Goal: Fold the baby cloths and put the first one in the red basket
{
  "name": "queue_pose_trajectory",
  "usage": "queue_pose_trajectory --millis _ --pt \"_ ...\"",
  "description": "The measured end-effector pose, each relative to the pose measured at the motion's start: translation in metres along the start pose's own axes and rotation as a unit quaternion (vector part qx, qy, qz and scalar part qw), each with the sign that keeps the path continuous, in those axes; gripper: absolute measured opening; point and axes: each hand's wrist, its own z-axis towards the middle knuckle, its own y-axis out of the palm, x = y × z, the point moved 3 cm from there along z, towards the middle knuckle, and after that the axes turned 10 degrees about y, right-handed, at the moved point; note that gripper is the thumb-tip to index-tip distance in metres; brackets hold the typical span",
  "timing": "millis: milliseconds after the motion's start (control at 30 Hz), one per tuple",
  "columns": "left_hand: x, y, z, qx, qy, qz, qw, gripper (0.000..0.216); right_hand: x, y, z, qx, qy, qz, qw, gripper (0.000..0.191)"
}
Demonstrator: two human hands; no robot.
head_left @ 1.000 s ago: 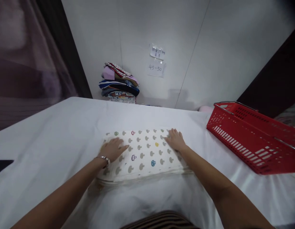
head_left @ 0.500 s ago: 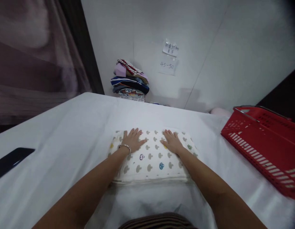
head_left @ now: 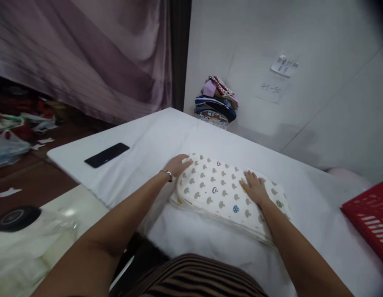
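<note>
A folded white cloth (head_left: 222, 185) printed with grey and coloured mushrooms lies on the white-covered table in layers. My left hand (head_left: 178, 165), with a bracelet at the wrist, is at its far left corner, thumb over the top and the other fingers partly hidden at the edge. The upper layers curl up along that side, and a lower layer with a yellow mushroom shows beneath. Flat on the right part of the top rests my right hand (head_left: 255, 187), fingers spread, holding nothing.
A black phone (head_left: 107, 155) lies on the table (head_left: 157, 136) to the left. Folded clothes (head_left: 216, 103) are stacked by the wall. A red basket (head_left: 369, 214) stands at the right. Beyond the left edge are a pinkish curtain (head_left: 132, 53) and a black round object (head_left: 18, 218).
My view has turned left. My left hand has gone from lying flat on the cloth to its left edge, where the upper layers now curl. My right hand stays on top.
</note>
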Motion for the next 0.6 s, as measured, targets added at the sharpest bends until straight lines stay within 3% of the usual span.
queue_pose_trajectory --millis 133,267,400,500,600 --pt "-0.044 -0.016 -0.051 0.046 -0.112 -0.087 0.989 0.037 0.0 -0.006 0.001 -0.021 0.015 0.018 1.0 0.062" --pt "-0.051 -0.007 -0.096 0.068 -0.143 -0.177 0.971 0.032 -0.022 -0.019 -0.005 -0.033 0.029 0.062 0.997 0.061" --pt "-0.033 0.001 -0.123 0.054 -0.119 -0.144 0.981 0.027 -0.091 -0.039 -0.035 -0.017 -0.075 0.161 0.984 0.059" --pt "-0.017 0.002 -0.131 0.017 -0.083 -0.074 0.994 0.027 -0.152 -0.056 -0.072 -0.023 -0.196 0.232 0.953 0.051" --pt "-0.007 0.005 -0.133 -0.014 -0.073 -0.004 0.997 0.032 -0.195 -0.067 -0.102 -0.021 -0.269 0.247 0.931 0.042"
